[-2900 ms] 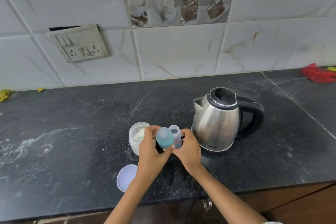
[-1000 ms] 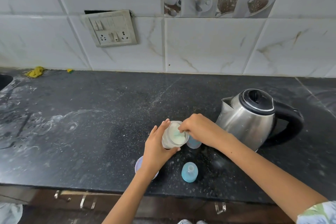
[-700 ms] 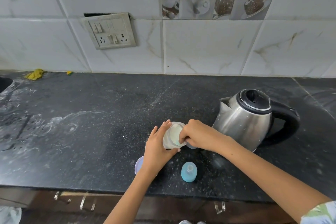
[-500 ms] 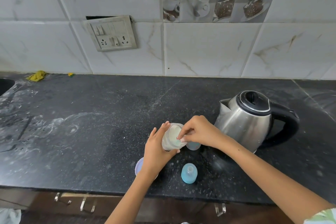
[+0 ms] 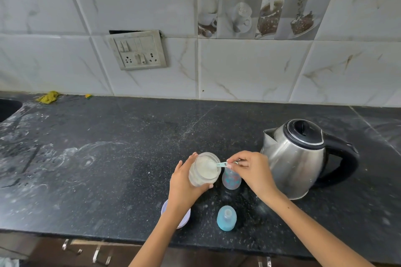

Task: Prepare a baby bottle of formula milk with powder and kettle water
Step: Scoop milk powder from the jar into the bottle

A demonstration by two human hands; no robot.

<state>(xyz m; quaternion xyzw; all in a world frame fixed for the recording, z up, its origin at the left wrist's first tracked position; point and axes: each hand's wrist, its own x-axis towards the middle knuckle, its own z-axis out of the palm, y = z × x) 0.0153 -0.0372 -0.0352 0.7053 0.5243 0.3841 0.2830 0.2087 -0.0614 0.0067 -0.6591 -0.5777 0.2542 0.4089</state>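
Observation:
My left hand (image 5: pixel 184 186) grips a clear jar of white formula powder (image 5: pixel 204 169), tilted toward the right. My right hand (image 5: pixel 251 171) pinches the handle of a small light-green scoop (image 5: pixel 221 165) whose bowl dips into the jar's mouth. The open baby bottle (image 5: pixel 231 180), clear with coloured print, stands upright just right of the jar, partly under my right hand. Its blue cap with teat (image 5: pixel 226 218) stands on the counter in front. The steel kettle (image 5: pixel 293 158) with a black lid and handle sits to the right.
The jar's white lid (image 5: pixel 184 221) lies under my left wrist near the dark counter's front edge (image 5: pixel 86 232). A socket plate (image 5: pixel 138 50) is on the tiled wall. A yellow cloth (image 5: pixel 48 97) lies at the back left beside a sink (image 5: pixel 8 107).
The bottle's blue cap came off and now stands on the counter. My left hand picked up and tilted the powder jar, and my right hand drew the scoop out toward the jar's rim.

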